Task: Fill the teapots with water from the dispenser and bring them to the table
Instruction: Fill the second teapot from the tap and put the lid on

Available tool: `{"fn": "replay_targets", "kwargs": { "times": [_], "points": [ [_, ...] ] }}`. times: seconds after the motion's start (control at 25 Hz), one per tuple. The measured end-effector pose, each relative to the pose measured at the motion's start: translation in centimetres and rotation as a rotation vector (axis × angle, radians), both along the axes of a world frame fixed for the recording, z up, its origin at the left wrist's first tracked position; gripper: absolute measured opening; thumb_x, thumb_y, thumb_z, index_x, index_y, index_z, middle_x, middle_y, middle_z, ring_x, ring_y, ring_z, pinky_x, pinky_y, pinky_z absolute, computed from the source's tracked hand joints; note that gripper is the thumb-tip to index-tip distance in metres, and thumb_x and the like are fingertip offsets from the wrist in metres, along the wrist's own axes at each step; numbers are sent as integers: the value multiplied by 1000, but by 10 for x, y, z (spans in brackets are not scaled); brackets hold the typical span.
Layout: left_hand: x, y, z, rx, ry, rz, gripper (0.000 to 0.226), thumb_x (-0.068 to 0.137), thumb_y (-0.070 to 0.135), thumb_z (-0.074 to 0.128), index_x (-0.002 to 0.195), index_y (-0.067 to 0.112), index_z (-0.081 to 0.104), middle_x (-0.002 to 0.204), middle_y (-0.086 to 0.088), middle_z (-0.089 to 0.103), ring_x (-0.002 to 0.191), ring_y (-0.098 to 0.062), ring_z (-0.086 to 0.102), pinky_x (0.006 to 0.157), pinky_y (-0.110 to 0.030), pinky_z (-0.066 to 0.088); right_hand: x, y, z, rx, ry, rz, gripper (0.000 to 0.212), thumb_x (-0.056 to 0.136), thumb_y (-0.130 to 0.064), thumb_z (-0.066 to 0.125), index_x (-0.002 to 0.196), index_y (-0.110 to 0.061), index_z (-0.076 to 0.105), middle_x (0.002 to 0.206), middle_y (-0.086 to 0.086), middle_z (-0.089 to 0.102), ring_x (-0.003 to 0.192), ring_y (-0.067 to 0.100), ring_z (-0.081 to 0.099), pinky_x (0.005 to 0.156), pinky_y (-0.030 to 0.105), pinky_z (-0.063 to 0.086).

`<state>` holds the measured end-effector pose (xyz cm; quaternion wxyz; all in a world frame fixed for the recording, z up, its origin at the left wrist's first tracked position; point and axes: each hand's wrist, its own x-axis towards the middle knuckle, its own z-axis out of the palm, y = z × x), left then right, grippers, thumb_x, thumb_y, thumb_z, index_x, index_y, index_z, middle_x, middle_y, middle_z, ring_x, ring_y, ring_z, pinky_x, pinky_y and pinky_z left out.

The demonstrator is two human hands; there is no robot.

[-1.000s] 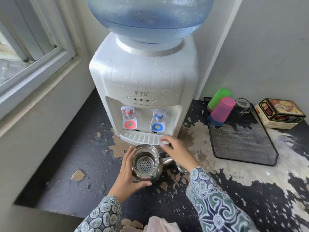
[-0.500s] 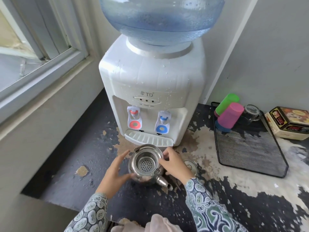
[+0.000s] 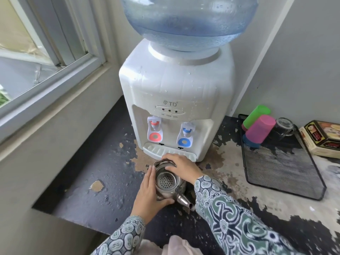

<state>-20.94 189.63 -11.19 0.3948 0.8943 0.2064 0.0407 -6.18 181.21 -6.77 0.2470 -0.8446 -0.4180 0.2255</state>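
The water bottle (image 3: 189, 23) on the dispenser (image 3: 176, 92) is chopped off by the top edge, so no telling how full it is. The tiny labels under the three lights are too small to read. The right hand (image 3: 181, 167) covers the far rim of the teapot (image 3: 168, 183), and the handle's mostly hidden under it. The box (image 3: 322, 138) at the counter's right edge runs out of frame. There's a pale cloth thing (image 3: 176, 245) at the bottom edge, can't tell what it is.

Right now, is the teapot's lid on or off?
Off. The teapot is open on top, its perforated strainer visible, with the left hand and right hand around it.
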Motion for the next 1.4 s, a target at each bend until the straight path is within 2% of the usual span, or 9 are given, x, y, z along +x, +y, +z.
{"fn": "replay_targets", "kwargs": {
  "times": [0.28,0.4,0.52,0.6,0.76,0.92,1.08,1.24,1.4],
  "points": [
    [-12,29,24,-274,98,-73,76,81,18,68,141,30,23,150,5,29,139,-13,26,116,-35,22,-8,-30,-2,-55,-18,-283,22,80,-32,60,83,-18,42,87,2,58,80,26,56,69,39,47],
    [-13,19,40,-314,182,-30,60,91,32,51,144,22,24,153,0,26,139,-15,27,113,-32,23,-12,-44,-8,-131,16,-381,26,80,-38,58,84,-19,41,84,-2,51,77,22,51,65,36,41],
    [-5,-8,45,-113,367,-88,108,74,57,62,147,10,-1,158,-3,4,145,-18,12,117,-39,21,-16,-44,-17,-5,274,-400,33,84,-33,55,113,-23,44,120,-2,50,107,17,50,87,33,41],
    [-6,-20,37,113,408,-121,121,71,51,69,144,7,-16,158,-6,-12,146,-21,9,114,-40,28,-20,-43,-20,92,396,-406,39,86,-27,52,124,-26,44,130,-3,49,120,15,47,96,31,37],
    [-5,3,29,352,315,-200,104,80,13,62,144,17,-21,155,6,-20,134,-16,37,111,-36,33,-24,-53,-14,147,612,-573,40,83,-30,61,120,-27,48,118,0,56,102,17,58,74,36,56],
    [5,35,37,485,279,-149,92,79,5,60,145,37,4,147,4,39,112,-20,59,94,-37,49,-34,-57,-12,114,749,-594,58,81,-39,64,131,-31,37,126,2,50,108,17,54,80,37,57],
    [7,46,32,332,328,-87,73,76,11,65,137,37,33,121,1,65,107,-24,62,88,-40,52,-40,-52,-14,200,690,-586,58,84,-37,59,136,-37,33,125,-5,52,115,16,51,101,40,44],
    [13,54,38,38,109,-41,51,68,2,75,111,25,62,98,7,72,92,-11,68,87,-25,52,-43,-52,-7,299,786,-688,49,88,-31,55,133,-33,36,119,-3,50,106,17,52,86,43,53],
    [25,51,49,-242,-152,98,46,61,-1,81,95,22,61,86,8,71,73,-1,67,69,-13,53,-32,-61,5,405,777,-772,40,88,-37,55,126,-31,44,122,0,54,108,19,54,69,33,54]
  ]
}}
